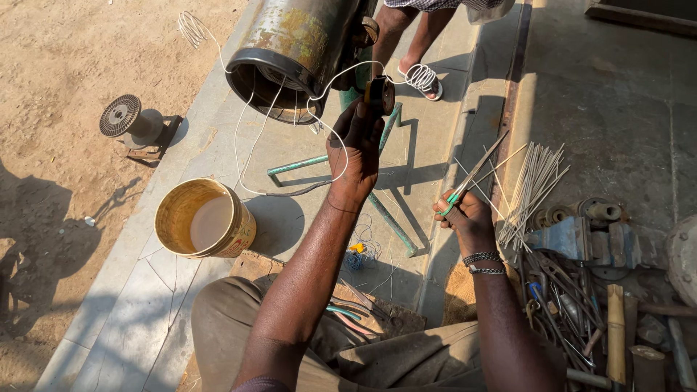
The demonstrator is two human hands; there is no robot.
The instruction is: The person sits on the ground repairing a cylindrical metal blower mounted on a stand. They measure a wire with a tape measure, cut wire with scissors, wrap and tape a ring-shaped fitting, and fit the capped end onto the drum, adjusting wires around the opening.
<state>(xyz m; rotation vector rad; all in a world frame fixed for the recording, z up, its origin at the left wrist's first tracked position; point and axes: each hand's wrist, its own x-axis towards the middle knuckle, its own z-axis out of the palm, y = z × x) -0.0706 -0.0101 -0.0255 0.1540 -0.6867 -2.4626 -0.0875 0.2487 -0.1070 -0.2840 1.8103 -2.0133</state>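
Centrally, head view: the left hand (356, 149) is raised just above mid-frame, fingers closed round a small dark tape roll (380, 94) held at its fingertips. White wires (250, 131) loop from the open mouth of a rusty cylinder (290, 51) at upper centre, cross the left hand and trail down to the pavement. The cylinder rests on a green stand (385, 210), whose bars run beneath the left wrist. Right of centre, the right hand (465, 218) is closed on green-handled scissors (472, 178), blades pointing to the upper right; bracelets (483, 261) circle that wrist. Just right of the scissors lies a bundle of pale strips (534, 185), and below it, at lower right, a heap of tools (573, 297). Left of centre stands a yellow bucket (243, 232) holding liquid. At upper left, on sand, sits a wire spool (134, 123). At top centre, another person's sandalled foot (421, 76) stands beside the cylinder. A small blue wire coil (357, 255) lies between the forearms.
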